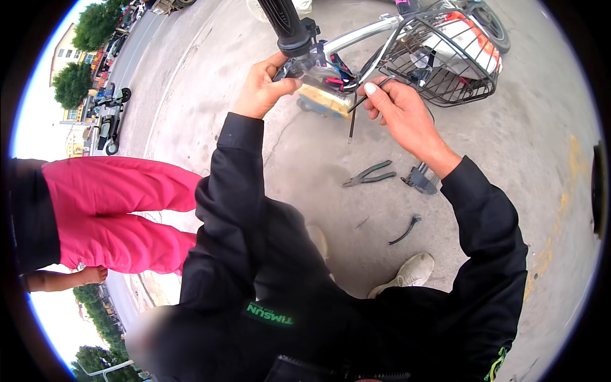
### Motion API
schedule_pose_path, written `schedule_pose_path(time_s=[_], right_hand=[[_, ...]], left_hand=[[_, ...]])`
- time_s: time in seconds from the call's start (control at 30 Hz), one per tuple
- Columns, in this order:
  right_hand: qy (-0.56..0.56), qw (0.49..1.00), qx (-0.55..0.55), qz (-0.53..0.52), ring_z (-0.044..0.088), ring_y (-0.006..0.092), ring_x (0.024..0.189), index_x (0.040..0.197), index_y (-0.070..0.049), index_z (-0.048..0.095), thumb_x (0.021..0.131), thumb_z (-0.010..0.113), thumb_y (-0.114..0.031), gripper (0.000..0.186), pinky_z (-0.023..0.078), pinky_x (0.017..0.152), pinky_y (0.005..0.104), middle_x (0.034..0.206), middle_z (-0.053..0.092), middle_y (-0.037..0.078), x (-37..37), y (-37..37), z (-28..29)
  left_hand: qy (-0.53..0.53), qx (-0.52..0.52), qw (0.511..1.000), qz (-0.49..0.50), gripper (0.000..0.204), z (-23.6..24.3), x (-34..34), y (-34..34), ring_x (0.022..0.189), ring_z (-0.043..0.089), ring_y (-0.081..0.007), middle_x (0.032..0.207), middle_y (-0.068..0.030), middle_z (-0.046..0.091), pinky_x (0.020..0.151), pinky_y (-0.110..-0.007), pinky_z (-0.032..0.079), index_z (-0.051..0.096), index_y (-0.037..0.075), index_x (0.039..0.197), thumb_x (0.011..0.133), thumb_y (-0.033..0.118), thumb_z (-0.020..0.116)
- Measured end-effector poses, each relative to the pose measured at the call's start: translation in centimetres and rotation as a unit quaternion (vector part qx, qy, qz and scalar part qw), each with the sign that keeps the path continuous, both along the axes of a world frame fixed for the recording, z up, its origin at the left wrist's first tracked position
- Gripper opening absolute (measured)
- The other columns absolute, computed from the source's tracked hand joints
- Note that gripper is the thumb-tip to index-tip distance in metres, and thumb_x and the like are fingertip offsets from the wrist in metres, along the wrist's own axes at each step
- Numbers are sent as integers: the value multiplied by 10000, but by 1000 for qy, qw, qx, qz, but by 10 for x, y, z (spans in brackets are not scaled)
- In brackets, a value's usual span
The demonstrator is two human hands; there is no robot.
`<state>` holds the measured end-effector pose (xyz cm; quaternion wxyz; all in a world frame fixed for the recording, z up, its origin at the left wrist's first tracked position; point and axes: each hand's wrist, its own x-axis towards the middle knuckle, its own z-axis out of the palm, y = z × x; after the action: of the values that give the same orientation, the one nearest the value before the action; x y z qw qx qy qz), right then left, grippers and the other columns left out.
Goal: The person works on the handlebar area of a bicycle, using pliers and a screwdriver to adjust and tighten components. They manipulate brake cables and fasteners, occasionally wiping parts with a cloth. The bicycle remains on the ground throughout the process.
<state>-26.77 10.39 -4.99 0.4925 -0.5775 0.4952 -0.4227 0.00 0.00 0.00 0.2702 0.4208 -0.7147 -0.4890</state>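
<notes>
My left hand (266,88) is closed on the handlebar fitting (296,69) just below the black rubber grip (284,24), its thumb pressed along the near side. To its right, my right hand (401,113) pinches a thin black cable (351,127) between thumb and fingers. One end of the cable hangs down past the fingertips. Both hands are at the front of a bicycle with a silver frame (363,33); its black wire basket (458,63) sits beyond my right hand. How the fingers of my left hand wrap the fitting is partly hidden.
Pliers with dark green handles (372,173), a dark clamp-like part (420,179) and a short black curved piece (407,229) lie on the concrete near my shoe (415,270). At left stands a person in pink trousers (121,213). A scooter (109,121) is parked farther off.
</notes>
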Motion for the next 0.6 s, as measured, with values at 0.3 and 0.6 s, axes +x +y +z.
schedule_pose_path(time_s=[0.3,0.6], right_hand=[[-54,996,-64,-26,510,53,696,982,-29,611,1051,501,-335,332,421,621,231,764,544,-23,5,-4,-15],[-212,972,43,-96,375,41,482,914,-31,657,969,649,-353,327,242,434,218,629,461,-63,28,-21,32]], left_hand=[[181,139,964,-135,734,-25,12,-53,1277,564,-314,1306,-184,628,1122,-451,401,519,-5,1376,668,53,705],[286,66,956,12,550,-27,-7,-16,1242,566,-266,1256,-145,610,1121,-481,385,509,19,1307,763,96,536]])
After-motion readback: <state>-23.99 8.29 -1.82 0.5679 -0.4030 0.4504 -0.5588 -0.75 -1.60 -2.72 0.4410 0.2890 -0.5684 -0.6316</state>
